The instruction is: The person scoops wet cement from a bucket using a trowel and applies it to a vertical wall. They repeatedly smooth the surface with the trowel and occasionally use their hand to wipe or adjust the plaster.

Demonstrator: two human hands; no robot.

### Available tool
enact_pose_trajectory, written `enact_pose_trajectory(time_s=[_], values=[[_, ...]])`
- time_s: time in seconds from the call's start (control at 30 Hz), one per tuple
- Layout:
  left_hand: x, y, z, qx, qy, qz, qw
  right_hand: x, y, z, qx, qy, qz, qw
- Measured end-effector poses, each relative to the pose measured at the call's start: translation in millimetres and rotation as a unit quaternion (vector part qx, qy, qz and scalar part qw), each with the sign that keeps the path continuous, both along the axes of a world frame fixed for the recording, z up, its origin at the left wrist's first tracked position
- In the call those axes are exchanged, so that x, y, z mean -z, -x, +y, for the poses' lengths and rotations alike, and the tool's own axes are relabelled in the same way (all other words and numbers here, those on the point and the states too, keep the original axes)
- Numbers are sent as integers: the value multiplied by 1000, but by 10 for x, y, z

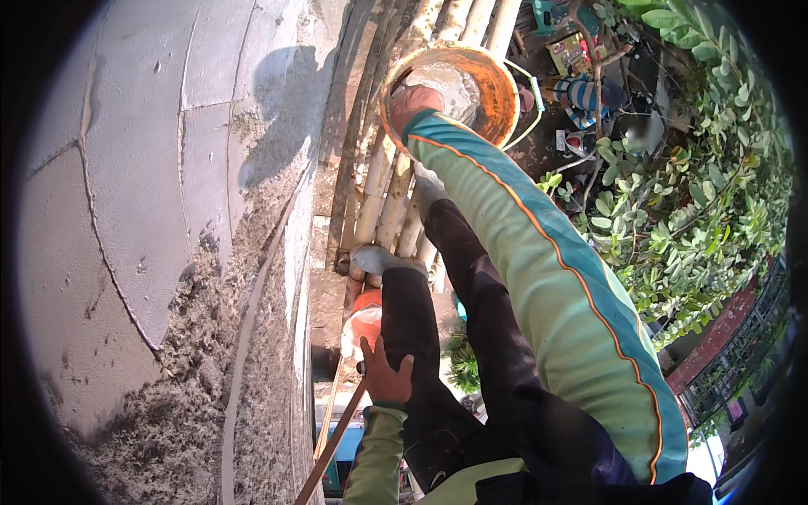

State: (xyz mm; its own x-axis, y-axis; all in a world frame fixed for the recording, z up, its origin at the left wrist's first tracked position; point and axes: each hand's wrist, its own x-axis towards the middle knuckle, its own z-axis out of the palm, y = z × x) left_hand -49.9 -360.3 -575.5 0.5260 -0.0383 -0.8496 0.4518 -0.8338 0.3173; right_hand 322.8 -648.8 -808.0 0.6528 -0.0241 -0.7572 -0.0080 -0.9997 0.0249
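My right arm, in a pale green and teal sleeve, stretches up to an orange bucket with a light green handle. My right hand reaches over its left rim, above a wet grey mix; its fingers are hidden. My left hand is beside my dark trouser leg, with fingers spread. A brown wooden strip runs down from next to its wrist; I see no grip on it. Just beyond those fingers is a red-orange container with a pale inside.
Bamboo poles lie side by side under my feet, with the ground far below. A grey wall, partly rough-plastered, rises close on the left. Leafy branches fill the right. A person in a striped top is below.
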Motion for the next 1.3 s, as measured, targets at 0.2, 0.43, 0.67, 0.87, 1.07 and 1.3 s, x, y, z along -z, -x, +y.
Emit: enact_pose_trajectory(time_s=[0.2, 0.43, 0.67, 0.87, 1.07, 1.3], values=[[383, -202, 50, -43, 72, -4, 996, -253, 1099, -337, 15, -16, -49, 999], [2025, -1592, -549, -305, 218, -19, 927, -905, 1007, -918, 25, 78, -170, 982], [2999, -3183, -1479, -252, 270, -17, 929, 0, 592, -1171, 180, 82, -42, 979], [3047, -3265, -1738, -266, 232, 13, 935, 126, 481, -1450, 326, -8, -22, 945], [2958, -3165, -1836, -331, 226, 8, 916, 101, 185, -1413, 292, 18, 2, 956], [2886, -2131, -2153, -514, 269, 122, 805, 29, 151, -1197, 191, 79, 3, 978]])
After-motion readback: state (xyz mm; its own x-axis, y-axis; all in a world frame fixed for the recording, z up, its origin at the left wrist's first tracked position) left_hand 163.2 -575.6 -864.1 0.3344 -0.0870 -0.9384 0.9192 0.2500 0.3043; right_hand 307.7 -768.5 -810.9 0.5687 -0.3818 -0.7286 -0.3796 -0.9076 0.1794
